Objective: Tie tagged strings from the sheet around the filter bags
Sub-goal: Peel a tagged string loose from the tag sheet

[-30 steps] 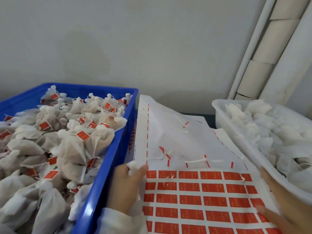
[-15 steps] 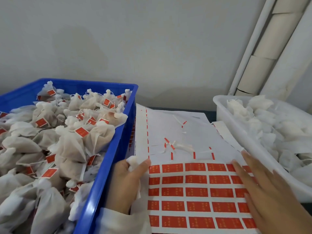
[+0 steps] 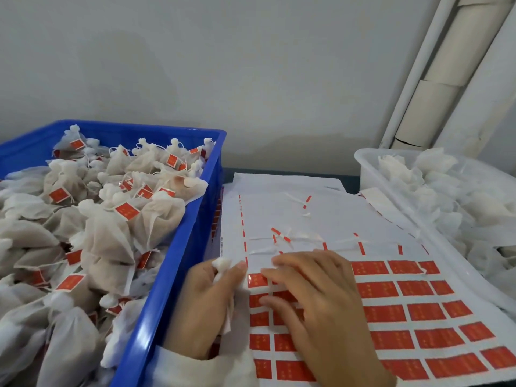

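A white sheet (image 3: 329, 219) with rows of red tags (image 3: 418, 311) lies on the table in front of me. My left hand (image 3: 206, 305) grips the gathered neck of a white filter bag (image 3: 222, 265) at the sheet's left edge; the bag's body is hidden under the hand. My right hand (image 3: 315, 297) lies over the top-left tags with fingers spread and fingertips touching the first rows. Loose strings and torn red bits (image 3: 282, 238) lie on the bare upper part of the sheet.
A blue crate (image 3: 178, 263) on the left holds several tied bags with red tags (image 3: 125, 210). A clear white tub (image 3: 391, 180) on the right holds untied white filter bags (image 3: 446, 191). A wall and white pipes (image 3: 424, 68) stand behind.
My right hand has moved left across the sheet from its right edge to the top-left tags. The sheet has settled flatter. My left hand keeps its hold on the bag.
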`<act>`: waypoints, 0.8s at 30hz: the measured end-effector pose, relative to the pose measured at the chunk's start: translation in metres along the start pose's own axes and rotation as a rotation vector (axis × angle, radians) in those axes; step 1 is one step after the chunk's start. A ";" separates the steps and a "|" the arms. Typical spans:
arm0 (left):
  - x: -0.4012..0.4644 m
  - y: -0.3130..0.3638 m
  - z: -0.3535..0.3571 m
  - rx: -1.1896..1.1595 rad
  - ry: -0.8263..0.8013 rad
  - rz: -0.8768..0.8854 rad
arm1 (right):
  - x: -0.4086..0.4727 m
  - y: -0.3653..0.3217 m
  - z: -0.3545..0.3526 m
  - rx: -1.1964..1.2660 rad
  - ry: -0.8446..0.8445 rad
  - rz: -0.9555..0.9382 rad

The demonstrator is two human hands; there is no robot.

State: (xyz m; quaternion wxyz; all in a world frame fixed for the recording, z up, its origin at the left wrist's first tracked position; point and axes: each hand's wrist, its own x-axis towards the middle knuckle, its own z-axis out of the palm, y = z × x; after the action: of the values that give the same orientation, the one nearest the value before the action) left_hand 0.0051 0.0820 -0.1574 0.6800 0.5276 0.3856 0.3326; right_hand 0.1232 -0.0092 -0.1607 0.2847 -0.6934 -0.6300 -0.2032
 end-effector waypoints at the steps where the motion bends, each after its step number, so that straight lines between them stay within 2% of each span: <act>1: 0.001 -0.001 0.000 0.002 0.009 -0.004 | 0.000 0.001 0.004 0.028 0.022 0.022; 7: 0.002 -0.003 0.001 -0.001 0.032 -0.014 | 0.000 0.005 0.008 0.321 0.056 0.283; 14: 0.003 -0.004 0.002 0.026 0.052 0.000 | -0.002 0.008 0.011 0.409 0.092 0.273; 18: 0.003 -0.002 0.002 0.090 -0.017 0.029 | -0.004 0.012 0.013 0.303 0.151 0.194; 24: 0.006 -0.005 0.008 0.215 0.080 0.040 | -0.006 0.013 0.014 0.061 0.266 0.073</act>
State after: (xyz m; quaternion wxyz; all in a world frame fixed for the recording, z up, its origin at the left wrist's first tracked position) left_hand 0.0154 0.0825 -0.1619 0.5969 0.5913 0.4350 0.3237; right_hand 0.1345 -0.0049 -0.1769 0.3939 -0.6736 -0.5670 -0.2637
